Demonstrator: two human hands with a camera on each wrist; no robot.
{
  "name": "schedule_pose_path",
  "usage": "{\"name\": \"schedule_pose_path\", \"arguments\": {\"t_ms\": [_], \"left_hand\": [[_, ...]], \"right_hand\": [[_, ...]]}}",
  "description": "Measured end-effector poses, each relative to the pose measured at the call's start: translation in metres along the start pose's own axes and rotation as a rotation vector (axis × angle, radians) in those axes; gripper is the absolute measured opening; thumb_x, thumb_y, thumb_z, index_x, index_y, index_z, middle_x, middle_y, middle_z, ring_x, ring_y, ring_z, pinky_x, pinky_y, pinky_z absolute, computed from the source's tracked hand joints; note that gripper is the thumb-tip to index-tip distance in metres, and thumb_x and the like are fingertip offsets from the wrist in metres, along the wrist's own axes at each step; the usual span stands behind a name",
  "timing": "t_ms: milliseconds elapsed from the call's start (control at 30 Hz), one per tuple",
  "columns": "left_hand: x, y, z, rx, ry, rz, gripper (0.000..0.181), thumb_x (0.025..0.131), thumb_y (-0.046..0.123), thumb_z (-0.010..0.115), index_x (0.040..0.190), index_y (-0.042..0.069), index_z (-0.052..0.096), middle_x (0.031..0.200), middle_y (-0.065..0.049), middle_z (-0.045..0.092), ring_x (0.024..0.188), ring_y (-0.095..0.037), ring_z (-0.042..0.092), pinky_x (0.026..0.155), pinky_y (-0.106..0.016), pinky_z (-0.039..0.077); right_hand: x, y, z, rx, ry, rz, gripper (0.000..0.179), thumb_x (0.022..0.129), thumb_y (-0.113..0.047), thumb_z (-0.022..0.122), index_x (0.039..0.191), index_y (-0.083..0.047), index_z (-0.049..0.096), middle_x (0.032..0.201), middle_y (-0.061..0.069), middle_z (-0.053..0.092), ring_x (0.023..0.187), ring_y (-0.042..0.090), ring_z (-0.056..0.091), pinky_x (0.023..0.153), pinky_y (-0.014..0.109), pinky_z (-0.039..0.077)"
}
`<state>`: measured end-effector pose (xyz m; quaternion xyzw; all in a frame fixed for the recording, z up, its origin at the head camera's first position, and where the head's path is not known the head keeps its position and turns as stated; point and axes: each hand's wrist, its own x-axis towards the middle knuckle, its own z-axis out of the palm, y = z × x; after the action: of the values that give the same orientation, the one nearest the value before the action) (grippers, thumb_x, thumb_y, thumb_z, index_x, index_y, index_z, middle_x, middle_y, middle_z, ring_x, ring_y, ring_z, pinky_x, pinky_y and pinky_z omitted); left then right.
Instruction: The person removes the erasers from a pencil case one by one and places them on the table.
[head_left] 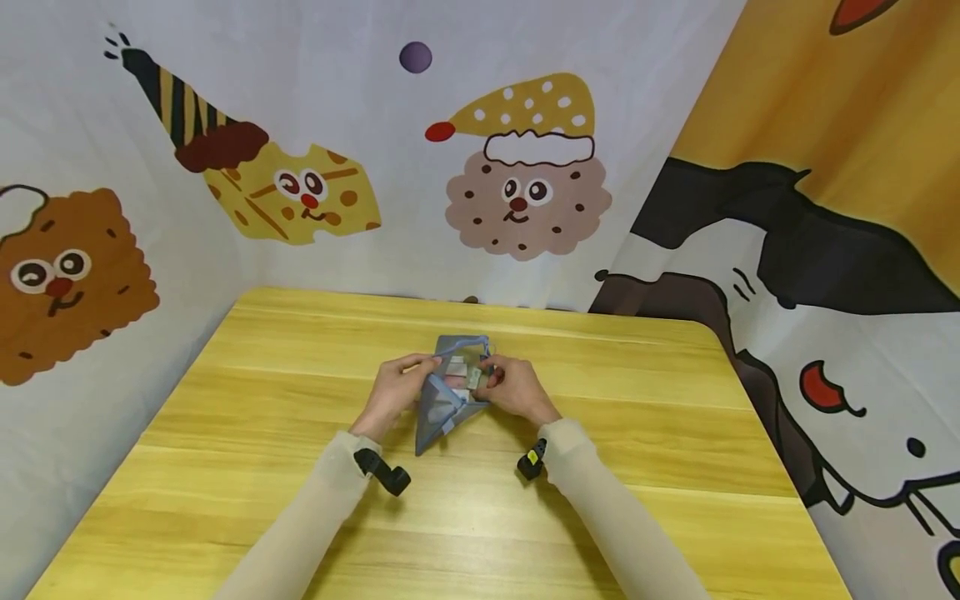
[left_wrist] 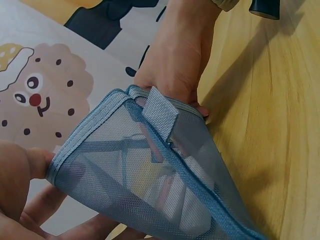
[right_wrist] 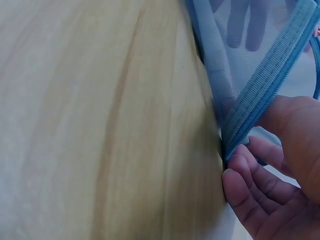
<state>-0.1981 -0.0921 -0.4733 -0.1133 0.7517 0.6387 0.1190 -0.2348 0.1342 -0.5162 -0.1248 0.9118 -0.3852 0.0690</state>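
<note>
A blue-grey mesh zipper pouch (head_left: 430,421) is held tilted over the middle of the table, its zipped mouth spread apart. Small flat pieces (head_left: 456,368) in white, pink and pale green show inside it; their kind is too small to make out. My left hand (head_left: 397,387) pinches the pouch's left rim, thumb on the edge and fingers behind the mesh in the left wrist view. On the opposite side my right hand (head_left: 519,388) grips the rim. In the right wrist view its thumb and curled fingers (right_wrist: 242,192) meet around the zipper edge (right_wrist: 272,75).
The wooden table (head_left: 262,425) extends around the pouch, with its far edge against a cartoon-printed cloth wall (head_left: 337,275). Another printed cloth (head_left: 847,375) hangs along the right side. Black wrist cameras (head_left: 382,472) sit over both sleeves.
</note>
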Motion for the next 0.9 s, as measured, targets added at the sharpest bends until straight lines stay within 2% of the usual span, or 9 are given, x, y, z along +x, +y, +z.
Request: {"name": "schedule_pose_path", "arguments": {"t_ms": [100, 200, 367, 433, 567, 667, 767, 833, 900], "left_hand": [[-0.0007, -0.0001, -0.0003, -0.004, 0.001, 0.001, 0.034, 0.1, 0.039, 0.065, 0.128, 0.021, 0.073, 0.131, -0.01, 0.065, 0.062, -0.011, 0.045, 0.063, -0.032, 0.052], [-0.0009, -0.0004, -0.0009, -0.023, -0.001, 0.011, 0.03, 0.101, 0.036, 0.065, 0.127, 0.026, 0.074, 0.124, -0.011, 0.068, 0.059, -0.01, 0.042, 0.059, -0.032, 0.05], [-0.0002, -0.0014, -0.0016, -0.063, -0.017, 0.039, 0.026, 0.101, 0.03, 0.065, 0.126, 0.03, 0.074, 0.121, -0.014, 0.074, 0.066, -0.02, 0.058, 0.061, -0.037, 0.057], [0.0003, -0.0017, -0.0017, -0.072, -0.022, 0.048, 0.027, 0.102, 0.029, 0.065, 0.127, 0.03, 0.074, 0.121, -0.015, 0.074, 0.075, -0.026, 0.066, 0.065, -0.04, 0.06], [0.0015, -0.0025, -0.0021, -0.07, -0.026, 0.063, 0.029, 0.102, 0.029, 0.064, 0.13, 0.028, 0.073, 0.121, -0.015, 0.074, 0.076, -0.028, 0.066, 0.067, -0.043, 0.061], [0.0021, -0.003, -0.0025, -0.062, -0.032, 0.071, 0.031, 0.102, 0.031, 0.064, 0.132, 0.027, 0.071, 0.117, -0.012, 0.072, 0.066, -0.02, 0.057, 0.065, -0.04, 0.06], [0.0027, -0.0041, -0.0027, -0.063, -0.039, 0.074, 0.033, 0.103, 0.033, 0.063, 0.134, 0.027, 0.07, 0.1, -0.005, 0.067, 0.057, -0.012, 0.045, 0.061, -0.036, 0.055], [0.0027, -0.0048, -0.0027, -0.067, -0.037, 0.074, 0.033, 0.102, 0.035, 0.064, 0.134, 0.027, 0.07, 0.083, -0.001, 0.057, 0.053, -0.01, 0.037, 0.057, -0.035, 0.051], [0.0026, -0.0053, -0.0027, -0.071, -0.034, 0.07, 0.033, 0.102, 0.037, 0.065, 0.134, 0.028, 0.07, 0.081, 0.002, 0.055, 0.051, -0.01, 0.034, 0.056, -0.035, 0.048]], "right_hand": [[-0.0015, 0.0008, 0.0001, 0.007, -0.006, -0.002, 0.042, 0.083, -0.019, 0.087, 0.121, -0.01, 0.073, 0.079, 0.002, 0.069, 0.067, 0.011, 0.06, 0.065, 0.026, 0.05], [-0.002, 0.0018, 0.0009, 0.006, -0.003, -0.003, 0.042, 0.083, -0.02, 0.087, 0.122, -0.011, 0.073, 0.08, 0.001, 0.069, 0.066, 0.011, 0.06, 0.062, 0.026, 0.049], [-0.0017, 0.0034, 0.0028, -0.006, 0.012, -0.014, 0.041, 0.083, -0.02, 0.087, 0.12, -0.012, 0.073, 0.08, 0.0, 0.069, 0.067, 0.01, 0.06, 0.063, 0.026, 0.049], [-0.0016, 0.0035, 0.0027, -0.003, 0.014, -0.017, 0.041, 0.082, -0.021, 0.087, 0.12, -0.012, 0.073, 0.08, 0.0, 0.069, 0.067, 0.01, 0.06, 0.063, 0.026, 0.049], [-0.002, 0.0036, 0.0016, 0.006, 0.012, -0.019, 0.041, 0.083, -0.021, 0.087, 0.12, -0.012, 0.073, 0.081, 0.0, 0.07, 0.067, 0.011, 0.06, 0.062, 0.026, 0.05], [-0.0029, 0.0043, 0.0003, 0.014, 0.008, -0.022, 0.041, 0.083, -0.022, 0.086, 0.121, -0.012, 0.073, 0.082, 0.0, 0.07, 0.068, 0.012, 0.061, 0.061, 0.026, 0.049], [-0.0038, 0.0058, -0.001, 0.029, 0.005, -0.026, 0.041, 0.083, -0.021, 0.086, 0.121, -0.013, 0.073, 0.083, 0.001, 0.071, 0.069, 0.012, 0.061, 0.06, 0.025, 0.049], [-0.0046, 0.0072, -0.002, 0.044, 0.004, -0.031, 0.04, 0.084, -0.02, 0.086, 0.121, -0.013, 0.073, 0.083, 0.001, 0.071, 0.07, 0.012, 0.061, 0.06, 0.024, 0.05], [-0.0058, 0.0086, -0.0031, 0.063, 0.001, -0.034, 0.039, 0.085, -0.017, 0.085, 0.121, -0.013, 0.072, 0.084, 0.002, 0.07, 0.071, 0.013, 0.062, 0.059, 0.025, 0.05]]}}
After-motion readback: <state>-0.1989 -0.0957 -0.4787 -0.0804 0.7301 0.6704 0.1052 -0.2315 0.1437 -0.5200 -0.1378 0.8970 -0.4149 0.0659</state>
